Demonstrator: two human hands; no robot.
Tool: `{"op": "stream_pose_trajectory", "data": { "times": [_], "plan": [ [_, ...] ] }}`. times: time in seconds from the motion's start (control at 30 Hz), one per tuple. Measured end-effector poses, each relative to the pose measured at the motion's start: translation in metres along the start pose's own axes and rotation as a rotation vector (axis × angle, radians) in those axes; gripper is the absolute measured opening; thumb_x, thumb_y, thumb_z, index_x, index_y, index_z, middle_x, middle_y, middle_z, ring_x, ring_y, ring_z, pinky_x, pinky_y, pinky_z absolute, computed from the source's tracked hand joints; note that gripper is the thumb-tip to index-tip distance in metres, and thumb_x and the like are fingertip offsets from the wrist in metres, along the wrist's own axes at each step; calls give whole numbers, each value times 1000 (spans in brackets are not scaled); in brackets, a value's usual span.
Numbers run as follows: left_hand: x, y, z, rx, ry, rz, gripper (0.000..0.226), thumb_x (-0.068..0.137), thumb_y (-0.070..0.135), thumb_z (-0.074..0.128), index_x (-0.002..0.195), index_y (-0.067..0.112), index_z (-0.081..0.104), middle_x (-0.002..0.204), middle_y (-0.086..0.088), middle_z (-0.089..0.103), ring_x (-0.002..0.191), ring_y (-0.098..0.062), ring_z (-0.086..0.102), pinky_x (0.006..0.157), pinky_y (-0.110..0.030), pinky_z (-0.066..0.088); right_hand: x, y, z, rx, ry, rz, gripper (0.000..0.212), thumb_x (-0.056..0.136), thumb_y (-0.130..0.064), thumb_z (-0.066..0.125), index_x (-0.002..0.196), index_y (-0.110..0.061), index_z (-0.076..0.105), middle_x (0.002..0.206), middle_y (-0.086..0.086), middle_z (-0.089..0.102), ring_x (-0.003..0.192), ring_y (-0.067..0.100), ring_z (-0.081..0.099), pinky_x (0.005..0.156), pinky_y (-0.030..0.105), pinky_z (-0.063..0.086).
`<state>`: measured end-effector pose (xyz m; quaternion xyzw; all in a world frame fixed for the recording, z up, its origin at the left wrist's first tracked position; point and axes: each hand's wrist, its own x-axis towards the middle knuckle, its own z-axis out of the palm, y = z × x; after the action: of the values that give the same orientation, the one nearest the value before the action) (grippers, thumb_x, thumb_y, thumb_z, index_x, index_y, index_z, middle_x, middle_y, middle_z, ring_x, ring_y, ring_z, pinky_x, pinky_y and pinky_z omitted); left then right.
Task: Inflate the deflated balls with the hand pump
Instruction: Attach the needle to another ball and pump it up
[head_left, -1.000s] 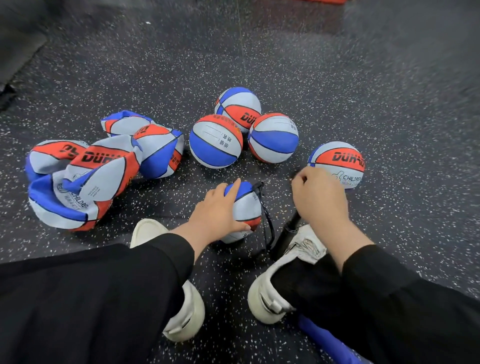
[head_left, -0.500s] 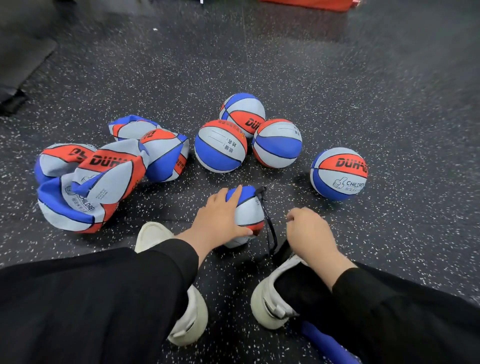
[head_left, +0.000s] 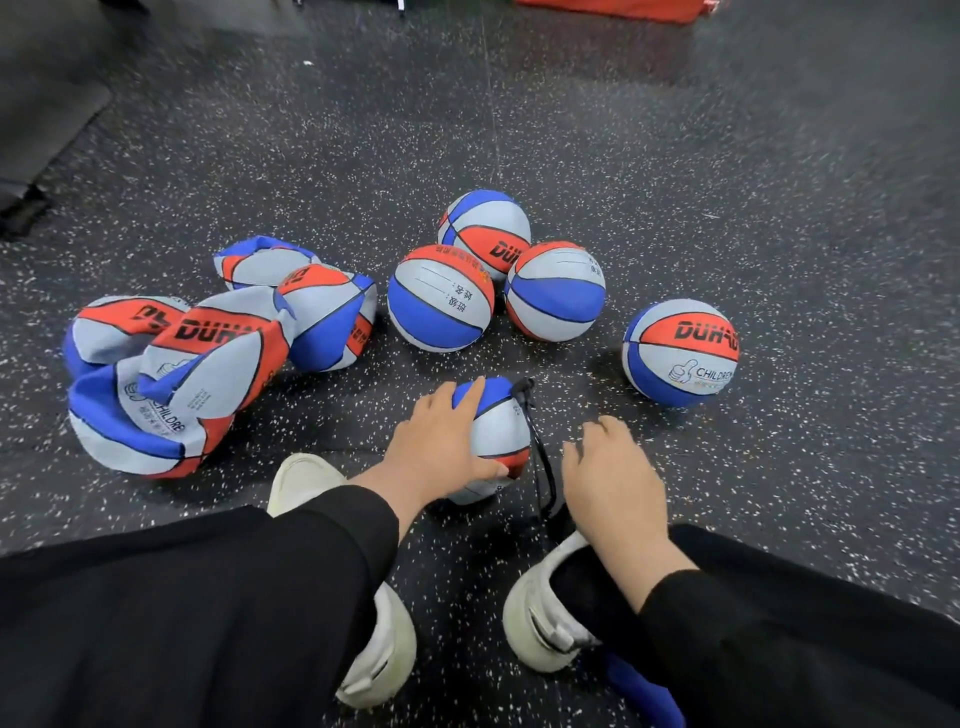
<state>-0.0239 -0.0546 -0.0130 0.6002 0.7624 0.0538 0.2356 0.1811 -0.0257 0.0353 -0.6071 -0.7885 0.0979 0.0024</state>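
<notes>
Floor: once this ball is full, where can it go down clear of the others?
Bare floor lies beyond the three clustered balls, and more right of the lone ball. There is a smaller gap between the flat pile and the left hand. The middle, around the hose, is crowded.
</notes>
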Motion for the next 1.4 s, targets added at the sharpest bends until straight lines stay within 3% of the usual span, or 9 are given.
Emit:
{"op": "stream_pose_trajectory", "data": {
  "times": [0.17, 0.3, 0.47, 0.63, 0.87, 0.97, 1.03, 1.13, 1.4],
  "plan": [
    [-4, 3, -1, -14, 2, 0, 120, 75, 77, 68, 162, 34, -3, 165, -5, 10, 149, -33, 19, 110, -55, 39, -1, 5, 11, -29, -65, -162, 21, 98, -15, 48, 96, -6, 66, 103, 15, 65, 101, 36, 63, 78, 41, 54],
    [-10, 3, -2, -12, 13, 10, 119, 76, 77, 67, 162, 34, -3, 165, -5, 11, 149, -32, 19, 110, -54, 39, 3, -1, -3, -1, -123, -70, 25, 102, -18, 38, 113, -9, 59, 110, 14, 64, 98, 35, 61, 75, 39, 46],
    [-6, 1, -2, -6, 9, 3, 119, 76, 78, 66, 162, 35, -4, 166, -4, 10, 149, -32, 19, 111, -55, 40, 33, -6, -75, 121, 69, -43, 31, 95, -17, 47, 115, -14, 71, 107, 10, 73, 101, 35, 63, 82, 37, 52],
    [-2, 5, 0, 19, 23, -3, 119, 75, 80, 64, 162, 35, -3, 166, -3, 11, 148, -31, 21, 108, -55, 39, 55, -9, -94, 7, -62, -11, 30, 92, -26, 45, 71, -8, 56, 72, 10, 60, 74, 34, 55, 60, 33, 40],
    [-1, 3, 0, -13, 9, -6, 118, 76, 79, 65, 162, 36, -4, 166, -3, 9, 150, -31, 18, 111, -56, 38, 28, -3, -17, 30, 93, 3, 20, 95, -29, 40, 95, -20, 58, 101, 1, 55, 87, 27, 54, 66, 38, 45],
    [0, 3, -2, -15, -1, -10, 118, 76, 77, 67, 162, 35, -2, 165, -3, 11, 148, -32, 19, 110, -56, 38, 8, -4, 13, 51, -84, -54, 8, 87, -13, 62, 83, -18, 66, 90, 8, 59, 86, 31, 57, 65, 38, 46],
    [-1, 4, -3, -12, -7, -12, 119, 76, 77, 67, 162, 35, -2, 166, -3, 10, 148, -33, 19, 109, -57, 38, 11, 7, 24, 10, -200, -136, 10, 83, -5, 65, 77, -11, 72, 84, 12, 62, 93, 35, 57, 81, 43, 52],
    [-3, 3, -2, 0, -5, -11, 119, 76, 78, 66, 162, 34, -3, 166, -4, 10, 149, -33, 18, 109, -56, 38, 16, 14, 14, 66, -86, -49, 22, 94, -14, 47, 100, -15, 68, 107, 7, 62, 103, 32, 57, 82, 38, 51],
    [-3, 3, -1, -11, 0, -9, 119, 75, 81, 65, 162, 34, -2, 166, -5, 11, 148, -33, 20, 111, -57, 38, 45, -1, -72, 1, 18, -101, 33, 91, -15, 46, 104, -19, 75, 104, 7, 74, 96, 34, 64, 77, 35, 49]
  ]
}}
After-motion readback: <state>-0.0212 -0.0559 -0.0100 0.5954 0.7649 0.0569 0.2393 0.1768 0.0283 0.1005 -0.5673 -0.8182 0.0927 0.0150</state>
